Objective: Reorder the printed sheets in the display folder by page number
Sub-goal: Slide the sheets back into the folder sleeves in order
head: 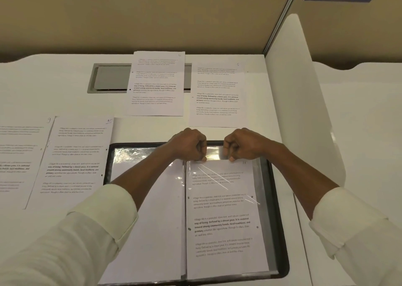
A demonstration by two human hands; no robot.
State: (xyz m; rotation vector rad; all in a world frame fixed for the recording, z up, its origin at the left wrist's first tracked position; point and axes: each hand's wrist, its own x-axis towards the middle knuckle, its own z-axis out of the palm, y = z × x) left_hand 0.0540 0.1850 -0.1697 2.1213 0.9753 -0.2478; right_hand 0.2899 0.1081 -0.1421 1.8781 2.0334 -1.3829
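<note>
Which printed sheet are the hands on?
The sheet in the display folder: left hand and right hand pinch at its top edge. Loose on the desk: sheet 5, sheet 6, sheet 9, sheet 10.

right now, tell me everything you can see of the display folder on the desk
The display folder lies open and flat on the white desk, directly in front of the person. It has a black cover rim and glossy clear plastic sleeves that catch glare. The left page shows plain white paper. The right sleeve holds a printed sheet. The left hand and right hand pinch the right sleeve at its top edge.
</note>
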